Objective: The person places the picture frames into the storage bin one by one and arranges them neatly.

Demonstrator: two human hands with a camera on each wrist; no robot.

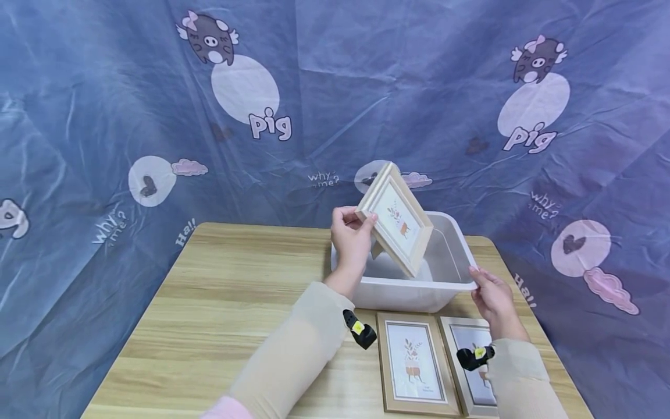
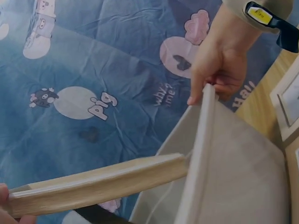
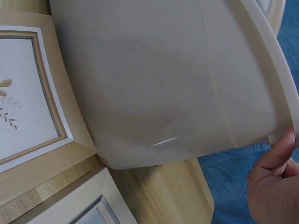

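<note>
My left hand (image 1: 352, 241) pinches a light wooden picture frame (image 1: 400, 224) by its left edge and holds it tilted over a white plastic bin (image 1: 408, 295). A plant-in-pot print shows behind its glass, and part of a back stand peeks out below. In the left wrist view the picture frame (image 2: 98, 184) appears edge-on, its far end close to the bin's rim (image 2: 201, 154). My right hand (image 1: 492, 297) grips the bin's front right corner, thumb on the rim; the right wrist view shows that hand (image 3: 275, 179) at the corner too.
Two more picture frames lie face up in front of the bin: a tan one (image 1: 416, 364) and a silvery one (image 1: 468, 361) partly under my right forearm. The wooden table (image 1: 235, 291) extends to the left. A blue printed cloth (image 1: 335, 105) hangs behind.
</note>
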